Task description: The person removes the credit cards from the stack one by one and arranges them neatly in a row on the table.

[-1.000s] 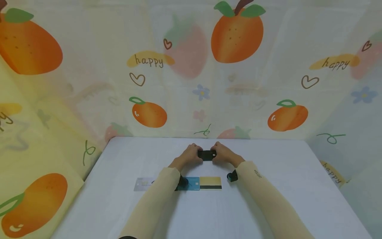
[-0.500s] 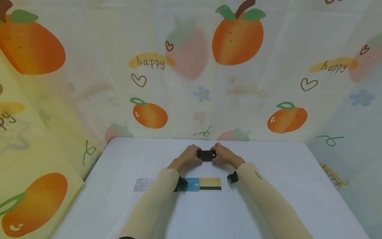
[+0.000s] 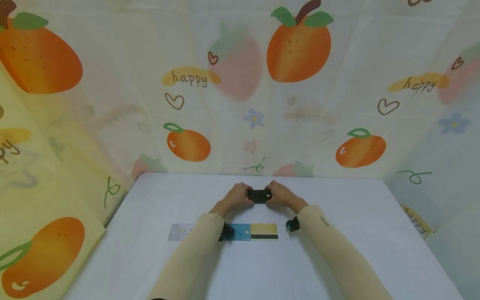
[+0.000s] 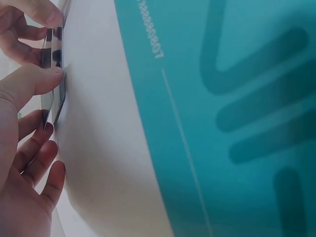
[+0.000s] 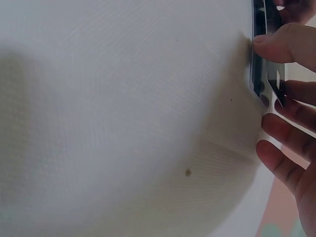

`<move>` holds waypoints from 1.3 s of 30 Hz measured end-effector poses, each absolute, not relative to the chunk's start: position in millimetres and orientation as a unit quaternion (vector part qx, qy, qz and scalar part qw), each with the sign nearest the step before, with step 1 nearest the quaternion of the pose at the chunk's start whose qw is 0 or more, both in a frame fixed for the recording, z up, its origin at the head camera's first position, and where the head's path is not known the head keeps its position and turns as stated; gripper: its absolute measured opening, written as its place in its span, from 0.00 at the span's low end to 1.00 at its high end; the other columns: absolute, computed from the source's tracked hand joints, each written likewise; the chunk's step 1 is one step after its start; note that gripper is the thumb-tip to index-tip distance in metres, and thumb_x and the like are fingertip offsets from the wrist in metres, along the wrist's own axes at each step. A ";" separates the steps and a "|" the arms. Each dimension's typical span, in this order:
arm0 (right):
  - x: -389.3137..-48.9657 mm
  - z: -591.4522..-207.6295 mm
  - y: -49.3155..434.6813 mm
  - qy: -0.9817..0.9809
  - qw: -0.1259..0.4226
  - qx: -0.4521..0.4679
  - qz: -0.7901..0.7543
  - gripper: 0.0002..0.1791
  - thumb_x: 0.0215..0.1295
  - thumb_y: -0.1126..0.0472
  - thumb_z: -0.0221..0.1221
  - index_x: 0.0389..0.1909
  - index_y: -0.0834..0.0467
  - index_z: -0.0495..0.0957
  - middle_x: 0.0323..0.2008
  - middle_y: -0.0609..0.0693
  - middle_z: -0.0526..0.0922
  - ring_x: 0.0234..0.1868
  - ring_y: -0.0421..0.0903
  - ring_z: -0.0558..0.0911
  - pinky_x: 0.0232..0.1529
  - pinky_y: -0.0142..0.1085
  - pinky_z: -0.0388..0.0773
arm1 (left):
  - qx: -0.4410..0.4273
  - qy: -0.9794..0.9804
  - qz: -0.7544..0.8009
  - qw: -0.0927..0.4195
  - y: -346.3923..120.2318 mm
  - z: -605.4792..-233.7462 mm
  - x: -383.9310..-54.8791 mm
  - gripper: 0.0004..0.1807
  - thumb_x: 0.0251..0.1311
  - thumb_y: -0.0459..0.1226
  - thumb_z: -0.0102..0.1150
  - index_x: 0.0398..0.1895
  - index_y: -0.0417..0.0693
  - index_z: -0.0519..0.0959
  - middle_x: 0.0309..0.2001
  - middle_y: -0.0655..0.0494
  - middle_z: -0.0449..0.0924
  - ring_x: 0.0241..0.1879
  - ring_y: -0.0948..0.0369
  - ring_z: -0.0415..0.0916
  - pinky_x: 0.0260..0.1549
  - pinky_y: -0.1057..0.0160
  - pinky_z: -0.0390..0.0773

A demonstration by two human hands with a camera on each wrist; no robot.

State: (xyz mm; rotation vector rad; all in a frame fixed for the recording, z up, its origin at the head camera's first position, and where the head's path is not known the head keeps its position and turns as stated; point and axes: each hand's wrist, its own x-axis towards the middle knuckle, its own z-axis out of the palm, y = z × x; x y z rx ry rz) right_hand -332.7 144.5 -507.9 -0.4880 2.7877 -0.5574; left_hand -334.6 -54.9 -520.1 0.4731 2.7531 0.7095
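Left hand (image 3: 237,196) and right hand (image 3: 281,196) pinch a black card (image 3: 258,196) by its ends, fingers (image 5: 302,92) closed on it, toward the far side of the counter (image 3: 367,216). Its long axis runs left to right, pale mark (image 3: 268,195) rightward.

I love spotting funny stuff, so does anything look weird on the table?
Mostly no, but a dark speck in the right wrist view looks odd against the white table. The blue card and gold card line up neatly, and the left hand and right hand hold the black card level.
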 end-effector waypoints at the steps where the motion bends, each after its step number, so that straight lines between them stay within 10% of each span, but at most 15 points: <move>1: -333.0 -508.2 144.7 0.958 0.126 -0.170 -0.191 0.30 0.52 0.59 0.70 0.57 0.64 0.75 0.53 0.57 0.75 0.53 0.52 0.76 0.62 0.46 0.71 | 0.162 0.947 0.245 0.129 -55.1 -520.5 -334.4 0.32 0.51 0.44 0.71 0.61 0.46 0.76 0.58 0.48 0.75 0.58 0.54 0.68 0.63 0.53 0.68; 39: -319.3 -496.7 148.3 0.949 0.103 -0.194 -0.225 0.31 0.53 0.55 0.70 0.57 0.62 0.76 0.51 0.55 0.75 0.45 0.48 0.74 0.51 0.44 0.74 | 0.157 0.937 0.287 0.126 -67.2 -515.3 -326.3 0.33 0.51 0.46 0.71 0.62 0.50 0.75 0.59 0.50 0.74 0.57 0.54 0.69 0.61 0.52 0.71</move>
